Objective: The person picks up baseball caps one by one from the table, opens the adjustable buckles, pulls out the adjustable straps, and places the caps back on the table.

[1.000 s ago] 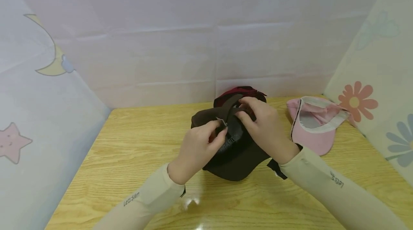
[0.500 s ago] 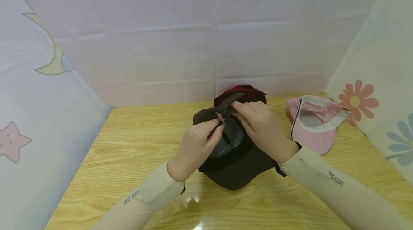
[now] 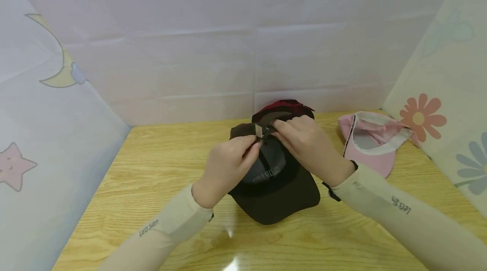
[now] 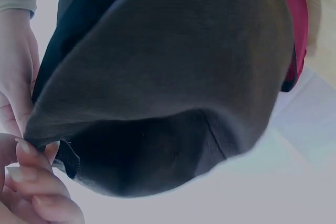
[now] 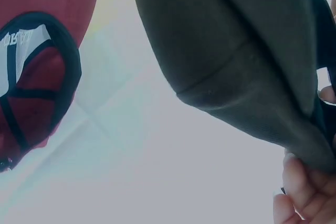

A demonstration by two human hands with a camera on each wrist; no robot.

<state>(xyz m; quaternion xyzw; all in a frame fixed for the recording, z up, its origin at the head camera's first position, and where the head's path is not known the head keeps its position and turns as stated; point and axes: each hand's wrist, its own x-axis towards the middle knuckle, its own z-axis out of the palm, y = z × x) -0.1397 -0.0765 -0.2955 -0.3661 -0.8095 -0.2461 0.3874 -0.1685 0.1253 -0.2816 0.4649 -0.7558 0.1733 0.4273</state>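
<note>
A black baseball cap (image 3: 272,203) is held with its inside facing me and its brim toward the near side of the table. My left hand (image 3: 226,167) pinches the back edge of the cap beside a small pale tag (image 3: 259,130). Close to it on the right, my right hand (image 3: 310,146) pinches the other side of the back band. In the left wrist view, left-hand fingertips (image 4: 39,174) grip the fabric at the band's end. The right wrist view shows right-hand fingers (image 5: 302,182) on the cap's lower edge. The fastening itself is partly hidden by fingers.
A dark red and black cap (image 3: 285,104) lies behind the black one, partly covered by it. To the right, a pink cap (image 3: 370,163) rests with its inside up. Patterned cloth walls (image 3: 182,68) close off the back and sides of the wooden table (image 3: 152,169).
The black cap has turned so its brim points more directly toward me. My fingertips have come closer together at the back band, and the raised dark strap piece has dropped lower.
</note>
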